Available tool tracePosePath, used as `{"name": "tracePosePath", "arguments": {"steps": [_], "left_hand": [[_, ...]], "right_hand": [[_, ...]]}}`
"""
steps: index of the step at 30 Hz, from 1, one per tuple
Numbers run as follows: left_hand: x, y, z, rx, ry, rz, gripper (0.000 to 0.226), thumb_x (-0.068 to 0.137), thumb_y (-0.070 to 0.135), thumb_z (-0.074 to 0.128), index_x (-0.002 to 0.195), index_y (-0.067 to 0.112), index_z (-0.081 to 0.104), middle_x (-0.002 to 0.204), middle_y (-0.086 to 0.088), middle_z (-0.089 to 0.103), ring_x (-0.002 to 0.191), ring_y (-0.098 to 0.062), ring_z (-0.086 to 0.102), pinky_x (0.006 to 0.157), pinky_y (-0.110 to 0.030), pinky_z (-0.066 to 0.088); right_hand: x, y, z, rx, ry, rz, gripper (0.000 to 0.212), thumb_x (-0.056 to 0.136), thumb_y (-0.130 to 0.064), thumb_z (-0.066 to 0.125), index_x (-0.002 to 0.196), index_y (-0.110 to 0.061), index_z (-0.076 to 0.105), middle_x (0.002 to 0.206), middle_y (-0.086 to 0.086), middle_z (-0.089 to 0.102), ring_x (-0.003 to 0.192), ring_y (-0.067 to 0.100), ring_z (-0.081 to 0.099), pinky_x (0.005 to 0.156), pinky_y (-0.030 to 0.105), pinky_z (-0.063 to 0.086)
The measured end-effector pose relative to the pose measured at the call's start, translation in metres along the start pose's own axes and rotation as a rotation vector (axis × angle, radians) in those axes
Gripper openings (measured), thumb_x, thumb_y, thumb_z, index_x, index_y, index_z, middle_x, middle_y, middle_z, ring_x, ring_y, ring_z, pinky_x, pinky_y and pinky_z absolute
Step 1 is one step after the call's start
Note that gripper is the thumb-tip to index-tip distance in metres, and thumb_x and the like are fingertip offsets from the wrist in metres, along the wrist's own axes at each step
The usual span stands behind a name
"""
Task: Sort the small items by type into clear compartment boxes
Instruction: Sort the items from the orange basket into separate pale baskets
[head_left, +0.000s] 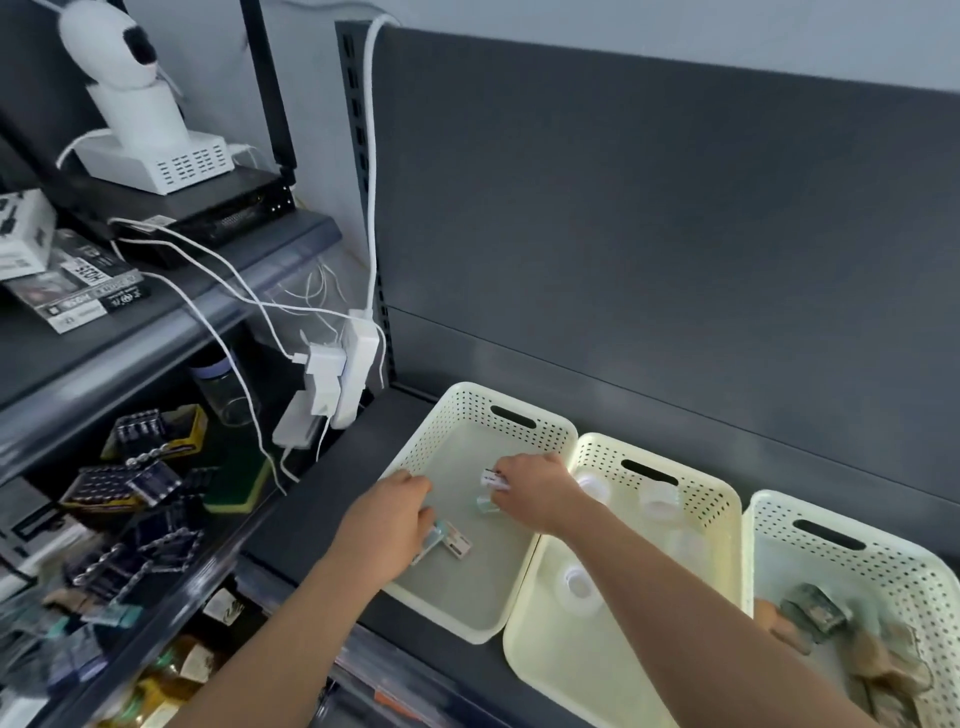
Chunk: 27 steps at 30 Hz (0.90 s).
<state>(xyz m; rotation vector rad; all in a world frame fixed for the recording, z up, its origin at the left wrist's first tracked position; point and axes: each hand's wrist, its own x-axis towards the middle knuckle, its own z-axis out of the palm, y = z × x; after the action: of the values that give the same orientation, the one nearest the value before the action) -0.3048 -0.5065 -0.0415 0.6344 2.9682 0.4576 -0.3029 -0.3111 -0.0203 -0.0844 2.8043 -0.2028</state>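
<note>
Head view: both hands reach into the left basket (467, 415). The left hand (387, 522) curls round flat labelled packets (452, 543) on the basket floor, and the right hand (537, 496) pinches a small white labelled item (493, 478). Gathering seems under way; next, each piece needs a matching container. The label print is too blurred to read.

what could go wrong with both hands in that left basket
The right hand pinches a white labelled piece with a clear piece under it; either could slip out when lifted. The left basket sits with its front corner near the edge of the shelf, so a push from the left hand, which grips small packets, might nudge it off.
</note>
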Motion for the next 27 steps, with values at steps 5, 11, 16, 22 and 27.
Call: {"name": "tracePosePath", "arguments": {"steps": [5, 11, 16, 22, 27], "left_hand": [[-0.017, 0.006, -0.004, 0.094, 0.171, 0.077, 0.01, 0.081, 0.025, 0.07, 0.08, 0.016, 0.066, 0.074, 0.003, 0.06, 0.067, -0.019, 0.056, 0.052, -0.031, 0.047], [-0.019, 0.058, -0.021, 0.04, 0.286, 0.24, 0.007, 0.076, 0.021, 0.074, 0.081, 0.018, 0.07, 0.07, 0.005, 0.062, 0.061, -0.018, 0.057, 0.049, -0.03, 0.047], [-0.017, 0.133, -0.018, -0.029, 0.28, 0.402, 0.017, 0.083, 0.032, 0.057, 0.081, 0.021, 0.069, 0.071, 0.007, 0.063, 0.064, -0.02, 0.059, 0.051, -0.032, 0.05], [-0.035, 0.239, 0.007, -0.115, 0.169, 0.619, 0.021, 0.08, 0.034, 0.057, 0.088, 0.021, 0.072, 0.082, 0.009, 0.069, 0.073, -0.018, 0.065, 0.06, -0.032, 0.055], [-0.054, 0.331, 0.038, -0.217, 0.046, 0.695, 0.023, 0.091, 0.035, 0.057, 0.108, 0.025, 0.068, 0.098, 0.013, 0.066, 0.091, -0.011, 0.06, 0.075, -0.023, 0.046]], "right_hand": [[-0.014, 0.002, 0.0, 0.025, 0.082, 0.036, 0.04, 0.096, -0.035, 0.045, 0.128, -0.012, 0.052, 0.128, 0.007, 0.054, 0.118, 0.025, 0.049, 0.103, 0.034, 0.034], [-0.088, 0.024, -0.01, 0.17, 0.335, 0.05, 0.041, 0.097, -0.031, 0.047, 0.135, -0.017, 0.048, 0.14, -0.002, 0.048, 0.127, 0.02, 0.044, 0.104, 0.028, 0.032], [-0.171, 0.065, -0.009, 0.237, 0.457, 0.207, 0.04, 0.097, -0.032, 0.047, 0.135, -0.022, 0.049, 0.139, -0.007, 0.05, 0.125, 0.018, 0.048, 0.099, 0.028, 0.04], [-0.271, 0.128, 0.008, 0.273, 0.553, 0.418, 0.031, 0.094, -0.029, 0.05, 0.121, -0.017, 0.06, 0.123, -0.008, 0.06, 0.105, 0.017, 0.059, 0.087, 0.03, 0.048], [-0.356, 0.196, 0.027, 0.282, 0.61, 0.56, 0.034, 0.095, -0.03, 0.052, 0.127, -0.02, 0.059, 0.129, -0.009, 0.059, 0.114, 0.015, 0.057, 0.091, 0.027, 0.046]]}}
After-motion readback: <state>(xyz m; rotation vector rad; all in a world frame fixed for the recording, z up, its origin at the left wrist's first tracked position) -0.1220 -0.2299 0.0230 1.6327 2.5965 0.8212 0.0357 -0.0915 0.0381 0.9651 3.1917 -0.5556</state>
